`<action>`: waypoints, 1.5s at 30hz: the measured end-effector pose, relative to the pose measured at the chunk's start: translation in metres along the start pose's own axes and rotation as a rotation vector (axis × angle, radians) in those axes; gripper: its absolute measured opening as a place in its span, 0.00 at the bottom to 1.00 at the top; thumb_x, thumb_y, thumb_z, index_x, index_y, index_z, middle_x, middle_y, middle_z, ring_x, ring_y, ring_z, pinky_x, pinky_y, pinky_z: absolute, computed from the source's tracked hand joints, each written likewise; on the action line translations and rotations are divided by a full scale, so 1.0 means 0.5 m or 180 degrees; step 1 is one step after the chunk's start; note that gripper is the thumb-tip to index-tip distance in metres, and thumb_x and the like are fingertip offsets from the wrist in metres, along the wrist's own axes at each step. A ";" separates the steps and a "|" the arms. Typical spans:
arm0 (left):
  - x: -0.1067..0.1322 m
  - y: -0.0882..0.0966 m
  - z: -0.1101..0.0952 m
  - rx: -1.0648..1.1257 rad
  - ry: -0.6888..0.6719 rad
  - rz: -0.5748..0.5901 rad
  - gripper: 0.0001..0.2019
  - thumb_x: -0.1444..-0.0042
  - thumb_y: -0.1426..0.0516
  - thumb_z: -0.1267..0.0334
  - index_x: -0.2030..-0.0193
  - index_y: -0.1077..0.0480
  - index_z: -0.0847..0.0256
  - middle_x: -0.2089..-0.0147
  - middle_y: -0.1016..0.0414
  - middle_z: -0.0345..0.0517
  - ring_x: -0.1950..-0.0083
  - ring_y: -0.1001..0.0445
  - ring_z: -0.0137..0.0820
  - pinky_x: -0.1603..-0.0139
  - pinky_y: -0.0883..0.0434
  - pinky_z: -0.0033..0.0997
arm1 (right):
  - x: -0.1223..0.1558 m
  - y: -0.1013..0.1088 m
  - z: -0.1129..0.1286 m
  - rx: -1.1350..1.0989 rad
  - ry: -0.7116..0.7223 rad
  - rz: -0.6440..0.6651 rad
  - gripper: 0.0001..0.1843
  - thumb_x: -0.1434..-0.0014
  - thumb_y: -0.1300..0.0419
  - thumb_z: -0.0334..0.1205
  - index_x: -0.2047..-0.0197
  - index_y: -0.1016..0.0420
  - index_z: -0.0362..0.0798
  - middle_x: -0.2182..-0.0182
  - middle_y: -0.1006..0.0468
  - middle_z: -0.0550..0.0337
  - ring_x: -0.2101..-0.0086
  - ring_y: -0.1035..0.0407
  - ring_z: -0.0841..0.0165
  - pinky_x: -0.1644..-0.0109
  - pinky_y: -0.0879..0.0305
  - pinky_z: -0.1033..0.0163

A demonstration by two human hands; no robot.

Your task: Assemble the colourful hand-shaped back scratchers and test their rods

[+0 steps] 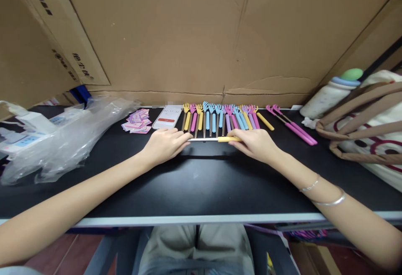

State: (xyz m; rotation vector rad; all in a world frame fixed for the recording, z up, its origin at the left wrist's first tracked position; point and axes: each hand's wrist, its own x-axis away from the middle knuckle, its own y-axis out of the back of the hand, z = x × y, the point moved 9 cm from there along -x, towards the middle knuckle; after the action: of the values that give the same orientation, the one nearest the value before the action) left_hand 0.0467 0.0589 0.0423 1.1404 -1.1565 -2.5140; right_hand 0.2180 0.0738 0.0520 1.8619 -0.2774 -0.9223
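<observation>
My left hand (166, 143) and my right hand (256, 143) lie on a black table (194, 183) and together hold one back scratcher (209, 139) sideways, its metal rod to the left, its yellow handle to the right. Left fingers pinch the rod's end. Right fingers close round the yellow handle. Just behind it lies a row of several back scratchers (220, 118) with yellow, pink, blue and purple handles and small hand-shaped heads, side by side. Two pink ones (293, 128) lie apart to the right.
A phone (167, 117) and a heap of small pink packets (137, 121) lie left of the row. Crumpled clear plastic (63, 141) covers boxes at far left. A bottle (329, 95) and a brown-handled bag (367, 128) stand at right. Cardboard (201, 32) walls the back.
</observation>
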 end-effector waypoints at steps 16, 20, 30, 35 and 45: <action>-0.003 0.028 0.012 -0.0099 0.0183 -0.0108 0.10 0.37 0.51 0.59 0.61 0.29 0.57 0.69 0.25 0.41 0.64 0.29 0.33 0.66 0.39 0.34 | 0.000 -0.006 0.003 -0.0150 -0.0189 0.0231 0.13 0.36 0.52 0.46 0.58 0.31 0.48 0.78 0.24 0.63 0.79 0.33 0.72 0.74 0.48 0.68; -0.003 0.029 0.014 -0.0061 0.0249 -0.0043 0.11 0.37 0.52 0.59 0.60 0.29 0.57 0.69 0.25 0.42 0.64 0.29 0.34 0.65 0.40 0.34 | 0.002 -0.006 0.000 -0.0184 -0.0272 0.0255 0.15 0.36 0.53 0.48 0.58 0.31 0.49 0.77 0.23 0.63 0.78 0.32 0.72 0.74 0.47 0.68; -0.009 0.058 0.006 0.0008 0.0202 -0.0244 0.10 0.38 0.50 0.59 0.59 0.29 0.58 0.67 0.25 0.43 0.64 0.31 0.34 0.65 0.41 0.35 | 0.004 0.021 0.001 -0.0030 -0.0162 0.0111 0.16 0.36 0.53 0.49 0.58 0.30 0.49 0.74 0.22 0.62 0.76 0.31 0.71 0.73 0.47 0.67; -0.010 0.067 -0.001 -0.0201 0.0122 -0.0282 0.10 0.38 0.50 0.61 0.57 0.29 0.57 0.69 0.25 0.41 0.65 0.32 0.34 0.65 0.42 0.35 | 0.005 0.009 -0.005 -0.0111 -0.0129 0.0151 0.16 0.36 0.53 0.49 0.59 0.30 0.49 0.73 0.22 0.62 0.75 0.30 0.71 0.73 0.46 0.68; -0.005 0.040 0.008 0.0086 0.0215 -0.0137 0.09 0.38 0.49 0.62 0.57 0.29 0.57 0.63 0.23 0.41 0.60 0.29 0.34 0.57 0.41 0.38 | 0.007 -0.001 -0.006 -0.0108 -0.0261 0.0181 0.16 0.36 0.52 0.50 0.60 0.29 0.49 0.74 0.22 0.63 0.76 0.30 0.71 0.73 0.47 0.68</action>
State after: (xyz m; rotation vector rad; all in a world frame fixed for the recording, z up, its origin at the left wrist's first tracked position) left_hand 0.0422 0.0484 0.0597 1.2598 -1.1645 -2.4777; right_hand 0.2225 0.0742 0.0508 1.7788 -0.3608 -0.9599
